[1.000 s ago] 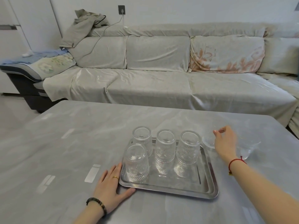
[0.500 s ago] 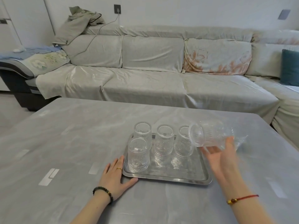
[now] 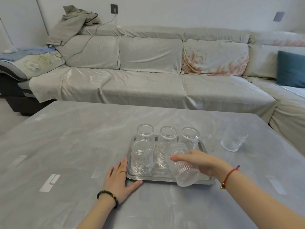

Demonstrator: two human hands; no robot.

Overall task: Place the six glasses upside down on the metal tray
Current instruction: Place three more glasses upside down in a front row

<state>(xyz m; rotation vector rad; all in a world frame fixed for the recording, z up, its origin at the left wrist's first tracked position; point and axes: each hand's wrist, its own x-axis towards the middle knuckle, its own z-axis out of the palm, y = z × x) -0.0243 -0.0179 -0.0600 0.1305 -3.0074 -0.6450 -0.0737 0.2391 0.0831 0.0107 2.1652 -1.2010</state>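
I'm looking down on a grey, marbled tabletop with a few pale reflective patches on it. Behind it runs a long sofa under a beige cover, with a floral cushion, a dark teal cushion at the far right, and a jacket heaped on the left end of its back. A cable hangs from a wall socket above it.

The metal tray sits near the front middle of the tabletop. Four ribbed clear glasses stand upside down on it: three along the back row and one at the front left. My left hand lies flat on the tabletop, fingers spread and gripping nothing, touching the tray's front left corner. My right hand has its fingers wrapped around a fifth glass, which is tilted over the tray's front right part, base toward the back row and open rim toward me; I cannot tell whether it touches the tray. The sixth glass stands on the tabletop, well to the right of the tray.
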